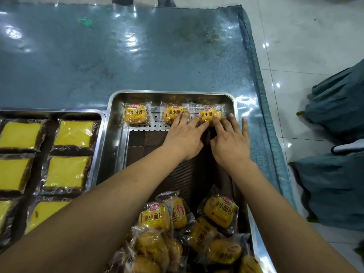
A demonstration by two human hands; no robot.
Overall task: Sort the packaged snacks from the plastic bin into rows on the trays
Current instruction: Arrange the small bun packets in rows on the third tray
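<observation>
Both my hands lie open and flat: left hand [185, 136] and right hand [230, 143] press the rightmost bread packet [209, 114] on the steel tray [118, 133]; its slick wrapper may ride over the middle packet [171, 115].

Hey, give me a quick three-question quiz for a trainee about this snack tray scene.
1. True or false: the left tray holds yellow cake slices.
2. How many small bread packets lie in the far row of the right tray?
3. What do the right hand fingers rest on: A, a cake slice; B, the rightmost bread packet?
Key: 1 true; 2 three; 3 B.
</observation>
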